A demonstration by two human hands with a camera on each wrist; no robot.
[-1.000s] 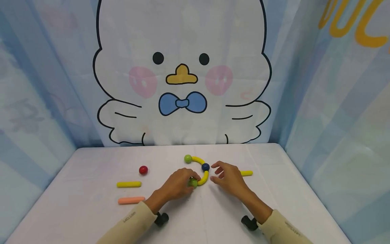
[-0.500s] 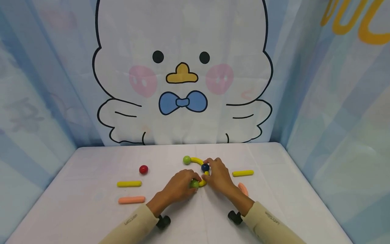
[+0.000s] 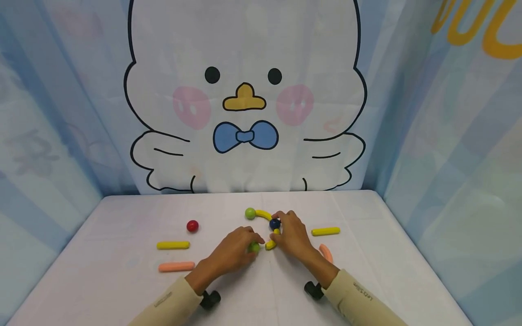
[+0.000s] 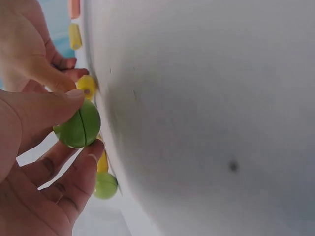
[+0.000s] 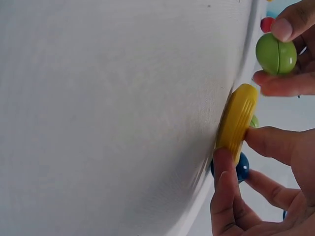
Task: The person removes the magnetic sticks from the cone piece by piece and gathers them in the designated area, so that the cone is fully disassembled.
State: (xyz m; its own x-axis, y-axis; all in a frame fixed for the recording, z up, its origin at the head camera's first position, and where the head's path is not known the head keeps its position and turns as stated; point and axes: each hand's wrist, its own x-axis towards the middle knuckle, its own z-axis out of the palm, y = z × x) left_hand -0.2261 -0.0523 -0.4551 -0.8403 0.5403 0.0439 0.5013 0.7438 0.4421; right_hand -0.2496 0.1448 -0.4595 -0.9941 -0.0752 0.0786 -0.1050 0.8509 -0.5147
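Note:
My left hand (image 3: pixel 233 248) pinches a green ball (image 4: pixel 83 126) between thumb and fingertips. In the right wrist view a gap parts that ball from the end of a curved yellow rod (image 5: pixel 237 115). My right hand (image 3: pixel 292 235) grips this rod between thumb and fingers, and another of its fingers lies against the dark blue ball (image 3: pixel 275 224) at the rod's far end. Beyond the blue ball, a second curved yellow rod (image 3: pixel 263 214) runs left to another green ball (image 3: pixel 250 213).
On the left of the white table (image 3: pixel 102 290) lie a red ball (image 3: pixel 192 226), a straight yellow rod (image 3: pixel 173 245) and a straight orange rod (image 3: pixel 176 266). Right of my right hand are a yellow rod (image 3: pixel 325 231) and a curved orange rod (image 3: pixel 326 253), partly behind the forearm.
My right hand has come in from the right and taken hold of the near curved yellow rod. The left hand has drawn the green ball leftward, away from that rod's end.

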